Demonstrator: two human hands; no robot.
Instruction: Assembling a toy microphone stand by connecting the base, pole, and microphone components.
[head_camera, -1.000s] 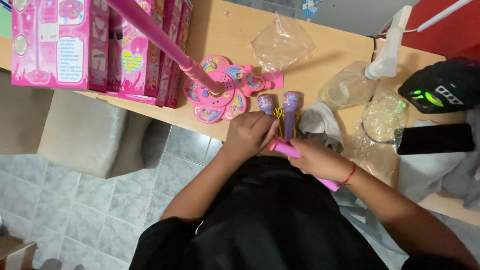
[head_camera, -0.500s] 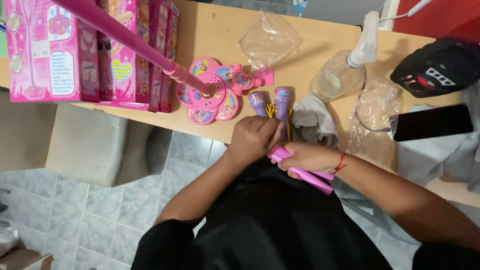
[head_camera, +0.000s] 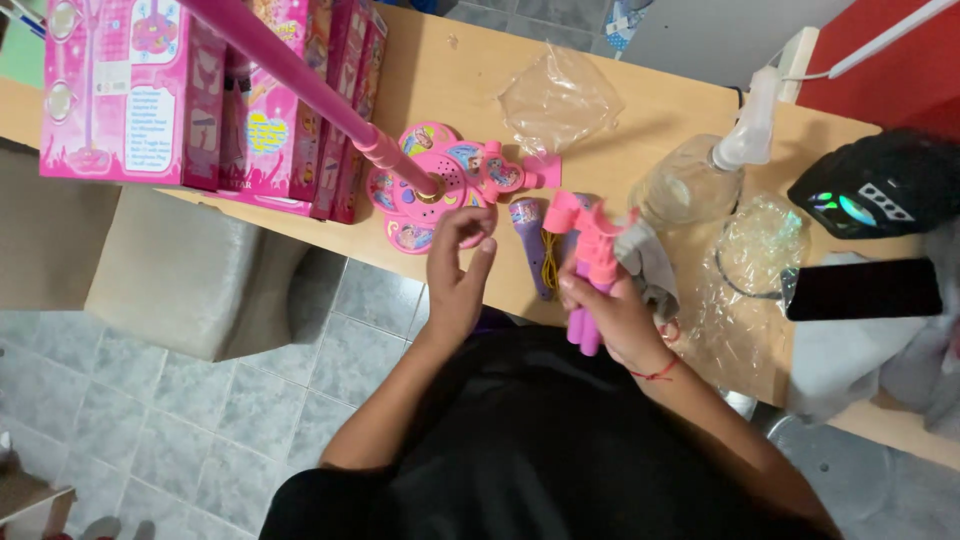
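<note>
My right hand (head_camera: 612, 312) grips a pink and purple toy holder piece (head_camera: 590, 255), held upright over the near edge of the wooden table (head_camera: 470, 80). My left hand (head_camera: 455, 272) hovers open just left of it, fingers curled near the pink flower-shaped toy stand base (head_camera: 440, 180), holding nothing. A pink pole (head_camera: 300, 75) rises from that base toward the upper left. A purple toy microphone (head_camera: 530, 240) with a yellow cord lies on the table between my hands.
Pink toy boxes (head_camera: 200, 90) stand at the table's left. A crumpled clear bag (head_camera: 560, 95), a spray bottle (head_camera: 715, 170), more clear plastic (head_camera: 750, 260), a black speaker (head_camera: 880, 185) and a dark phone (head_camera: 860, 290) lie to the right. A grey stool (head_camera: 170, 270) sits below.
My right hand has lifted the pink piece upright from a low slanted position. My left hand has let go and moved left toward the stand base.
</note>
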